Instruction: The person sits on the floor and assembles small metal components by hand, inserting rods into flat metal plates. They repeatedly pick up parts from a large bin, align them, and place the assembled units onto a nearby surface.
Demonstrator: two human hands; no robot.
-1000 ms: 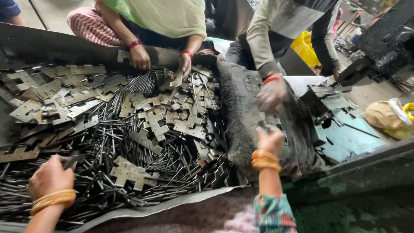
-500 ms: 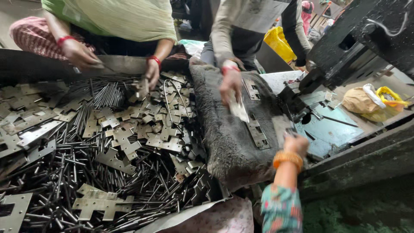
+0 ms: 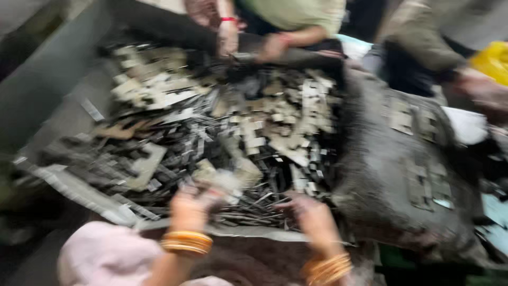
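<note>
Head view, blurred by motion, looks down on a heap of flat grey stamped metal pieces and thin dark metal strips [image 3: 211, 137] piled in a shallow grey metal tray [image 3: 63, 106]. The person's left hand [image 3: 193, 209], with orange and gold bangles at the wrist, is at the near edge of the tray, its fingers curled around a small clump of pale metal pieces [image 3: 222, 182] lifted slightly off the heap; the grip looks clenched on them, though the blur hides the fingertips. The person's right hand [image 3: 312, 214], also with orange bangles, rests palm down on the dark strips at the near edge, just right of the left hand; whether its fingers are grasping anything cannot be told. A pale pink cloth [image 3: 106, 257] covers the person's lap below the tray's near edge.

Just beside the heap, along the tray's right edge, lies a dark grey coarse sack [image 3: 391, 175] with a few flat metal plates on top. At the far edge, two hands of another person in a light green top [image 3: 296, 13] reach into the heap, one with a red wrist band [image 3: 228, 19]. A second co-worker's grey-brown sleeve [image 3: 423, 42] shows at the far right corner, near a yellow bag [image 3: 492, 61].
</note>
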